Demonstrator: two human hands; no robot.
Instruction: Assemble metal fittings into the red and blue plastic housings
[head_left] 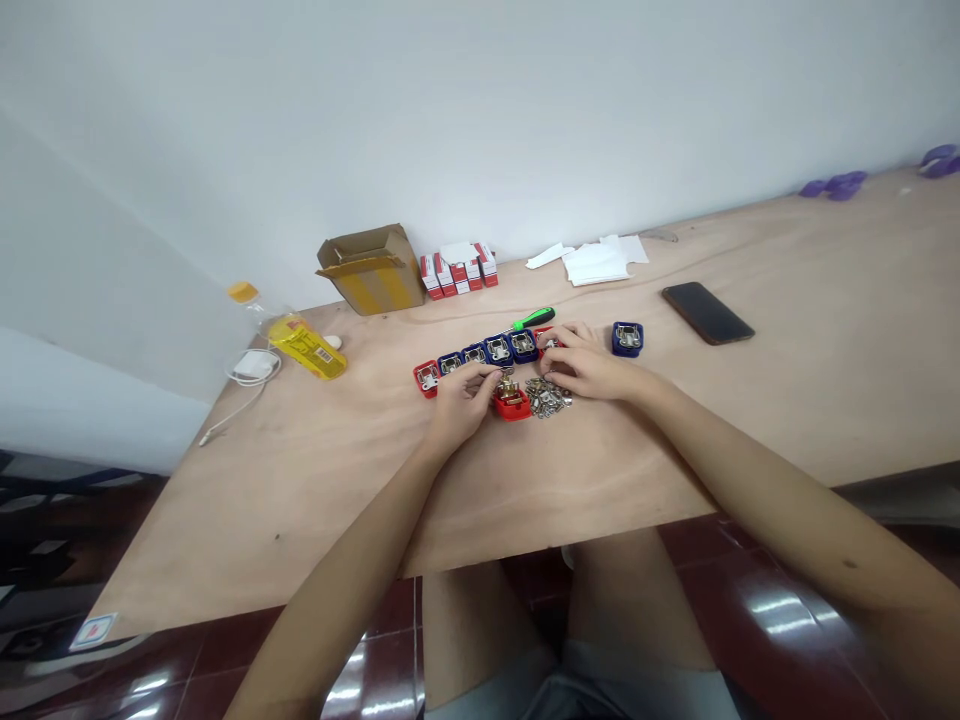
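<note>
My left hand (464,400) is closed, thumb and forefinger pinched at the upper left of a red battery terminal clamp (512,403) whose brass-coloured metal part stands up from its plastic housing. My right hand (587,364) has its fingers apart, over a red clamp at the row's right end and the upper edge of a pile of small metal pieces (547,397). It partly hides that red clamp. In the row behind my hands are several blue clamps (497,349) and a red clamp (427,377) at the left end. Another blue clamp (627,338) stands apart on the right.
A green-and-black screwdriver (534,319) lies behind the row. Along the wall are an open cardboard box (373,270), small red-and-white boxes (459,275) and white papers (598,262). A yellow-labelled bottle (307,345) and white charger (256,366) lie left, a phone (707,312) right.
</note>
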